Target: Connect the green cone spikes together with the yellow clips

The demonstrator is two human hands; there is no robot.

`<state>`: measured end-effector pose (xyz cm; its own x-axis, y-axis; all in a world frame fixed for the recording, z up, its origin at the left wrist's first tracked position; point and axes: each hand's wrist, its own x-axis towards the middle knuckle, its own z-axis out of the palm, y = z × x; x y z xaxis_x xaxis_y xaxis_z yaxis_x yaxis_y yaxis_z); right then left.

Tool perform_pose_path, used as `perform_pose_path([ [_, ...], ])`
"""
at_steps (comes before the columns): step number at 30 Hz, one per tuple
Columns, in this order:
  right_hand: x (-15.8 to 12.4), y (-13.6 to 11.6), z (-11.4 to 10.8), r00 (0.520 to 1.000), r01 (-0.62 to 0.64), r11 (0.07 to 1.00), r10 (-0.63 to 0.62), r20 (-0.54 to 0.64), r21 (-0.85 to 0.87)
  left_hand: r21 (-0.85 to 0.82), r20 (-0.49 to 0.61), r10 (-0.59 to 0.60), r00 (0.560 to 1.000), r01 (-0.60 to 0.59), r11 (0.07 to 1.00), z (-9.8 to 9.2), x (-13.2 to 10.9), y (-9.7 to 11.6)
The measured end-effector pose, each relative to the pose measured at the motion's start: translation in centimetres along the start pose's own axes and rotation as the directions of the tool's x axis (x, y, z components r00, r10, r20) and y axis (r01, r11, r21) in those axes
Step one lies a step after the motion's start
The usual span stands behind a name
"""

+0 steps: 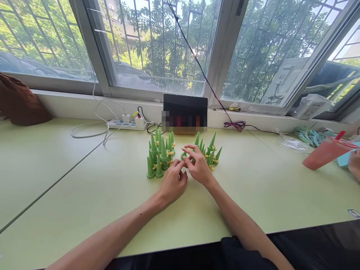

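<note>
Head view: your left hand (173,180) and right hand (199,167) sit together mid-frame beside green cones (163,150); whether either grips anything, I cannot tell.

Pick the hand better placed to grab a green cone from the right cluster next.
Likely the right hand: it's beside the right cluster; the left hand is nearer the left cluster.

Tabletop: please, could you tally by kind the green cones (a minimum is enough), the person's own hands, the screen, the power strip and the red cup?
Green cones: at least 12, some hidden
Own hands: 2, left hand and right hand
Screen: 1
Power strip: 1
Red cup: 1
Total: at least 17
</note>
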<state>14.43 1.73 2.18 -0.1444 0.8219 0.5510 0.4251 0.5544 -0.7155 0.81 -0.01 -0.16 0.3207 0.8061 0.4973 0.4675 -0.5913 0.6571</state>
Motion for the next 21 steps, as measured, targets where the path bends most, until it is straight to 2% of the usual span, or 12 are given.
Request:
perform_pose_path([
  [13,0.24,0.12,0.07,1.000,-0.026,0.999,0.026,0.003,-0.030,0.015,0.006,-0.018,1.000,0.018,1.000,-0.09,0.06,0.07],
  [17,0.17,0.31,0.05,1.000,0.004,1.000,-0.004,0.013,-0.005,0.010,0.005,-0.030,1.000,0.030,1.000,-0.25,0.06,0.21],
  [21,0.02,0.28,-0.10,0.999,0.047,0.998,-0.046,-0.007,0.039,0.005,-0.042,-0.045,0.998,0.045,0.999,-0.41,0.02,0.46],
])
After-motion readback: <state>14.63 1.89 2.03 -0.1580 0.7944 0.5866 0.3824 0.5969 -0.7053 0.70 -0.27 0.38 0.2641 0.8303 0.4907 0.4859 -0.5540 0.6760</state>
